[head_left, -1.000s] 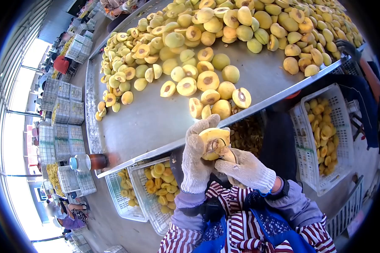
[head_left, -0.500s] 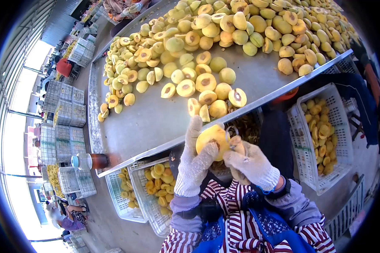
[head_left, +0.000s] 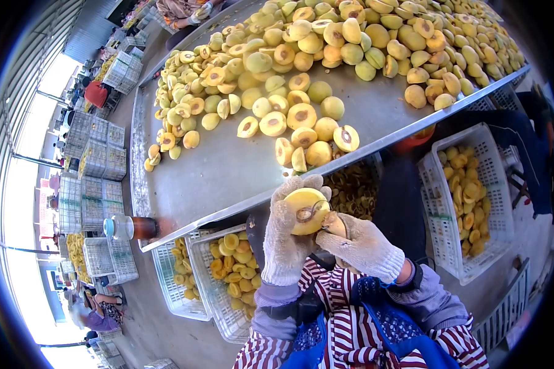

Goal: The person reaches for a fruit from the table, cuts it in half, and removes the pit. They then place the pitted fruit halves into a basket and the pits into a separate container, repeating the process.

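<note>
My left hand, in a pale knitted glove, cups a yellow peach half with its cut face turned up toward me. In my gloved right hand is a pitting tool with a short wooden handle and a curved metal loop. The loop lies over the brown centre of the peach half. Both hands are just in front of the metal table's near edge. Several peach halves lie on the table close beyond them, some cut side up.
A large heap of peach halves covers the table's far side. White crates of halves stand below, left and right. Dark scraps lie under the edge. A bottle is by the left corner. Another person's hand shows at the top.
My left thumb has moved off the peach half's face, and the half is now tilted flatter toward me. The tool's loop has come from its right edge onto the centre.
</note>
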`<state>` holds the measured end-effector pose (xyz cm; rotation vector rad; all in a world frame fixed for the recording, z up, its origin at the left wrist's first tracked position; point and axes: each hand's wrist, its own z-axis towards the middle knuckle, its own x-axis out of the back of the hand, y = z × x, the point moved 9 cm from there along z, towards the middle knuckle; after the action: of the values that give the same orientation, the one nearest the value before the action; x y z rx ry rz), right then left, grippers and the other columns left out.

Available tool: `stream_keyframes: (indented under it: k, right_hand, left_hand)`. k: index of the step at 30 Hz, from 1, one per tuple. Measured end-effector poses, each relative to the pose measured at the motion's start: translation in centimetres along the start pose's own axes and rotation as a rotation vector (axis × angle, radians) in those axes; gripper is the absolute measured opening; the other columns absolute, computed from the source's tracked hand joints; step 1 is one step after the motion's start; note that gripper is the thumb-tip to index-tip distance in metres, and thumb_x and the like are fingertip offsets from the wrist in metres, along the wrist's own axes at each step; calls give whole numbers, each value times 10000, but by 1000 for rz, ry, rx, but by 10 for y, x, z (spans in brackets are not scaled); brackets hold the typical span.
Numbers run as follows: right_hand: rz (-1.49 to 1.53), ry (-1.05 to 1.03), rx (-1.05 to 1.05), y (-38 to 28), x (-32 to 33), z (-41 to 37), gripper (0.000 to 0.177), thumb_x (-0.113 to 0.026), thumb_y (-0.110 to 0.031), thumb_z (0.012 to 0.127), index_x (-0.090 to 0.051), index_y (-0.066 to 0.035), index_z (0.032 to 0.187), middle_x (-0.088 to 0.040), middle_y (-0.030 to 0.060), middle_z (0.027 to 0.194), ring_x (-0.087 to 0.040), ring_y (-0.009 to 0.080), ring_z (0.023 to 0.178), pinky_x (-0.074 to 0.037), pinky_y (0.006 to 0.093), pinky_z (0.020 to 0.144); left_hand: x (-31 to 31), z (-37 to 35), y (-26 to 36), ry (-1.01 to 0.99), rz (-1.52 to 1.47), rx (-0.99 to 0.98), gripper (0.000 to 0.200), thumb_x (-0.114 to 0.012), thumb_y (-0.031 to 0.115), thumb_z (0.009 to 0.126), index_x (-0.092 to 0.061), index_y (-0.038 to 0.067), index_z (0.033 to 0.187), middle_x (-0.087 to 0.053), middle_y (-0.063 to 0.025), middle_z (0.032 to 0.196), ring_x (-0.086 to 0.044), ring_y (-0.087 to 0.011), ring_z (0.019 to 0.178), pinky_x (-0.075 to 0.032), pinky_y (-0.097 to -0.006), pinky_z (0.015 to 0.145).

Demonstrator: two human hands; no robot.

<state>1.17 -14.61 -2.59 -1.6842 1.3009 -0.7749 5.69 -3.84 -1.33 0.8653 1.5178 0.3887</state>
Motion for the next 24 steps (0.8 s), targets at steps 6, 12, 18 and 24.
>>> stream_keyframes:
  k: [6,12,18,24]
  right_hand:
    - [-134,-22,-6,-2,-4,-4,451,-657,-409,899,-611,-67,1191,-693,198,985,-684,369,912,-543,398,768]
    - [-43,1,47,1,-4,-4,413,-633,-398,917,-616,-72,1171,-695,192,971,-685,366,897,-542,405,760]
    - [11,-106,-9,-9,-10,-9,408,-632,-369,916,-615,-45,1163,-694,172,951,-684,347,859,-540,391,747]
    - [68,-72,-37,-8,-9,-13,391,-630,-350,922,-620,-40,1161,-694,154,949,-691,291,853,-537,359,746]
  left_hand:
    - [-16,-6,8,83,177,-116,662,-642,462,919,-410,34,1367,-489,-185,1386,-529,-329,1250,-538,-444,950]
    - [-24,-10,9,76,165,-176,651,-587,476,948,-393,34,1384,-472,-190,1406,-523,-335,1257,-534,-469,963]
    - [-29,-16,8,67,218,-196,714,-575,508,945,-350,46,1440,-435,-184,1443,-498,-350,1284,-519,-484,981]
    - [-34,-16,10,38,167,-245,730,-554,539,945,-344,55,1450,-418,-184,1460,-483,-354,1299,-512,-496,991]
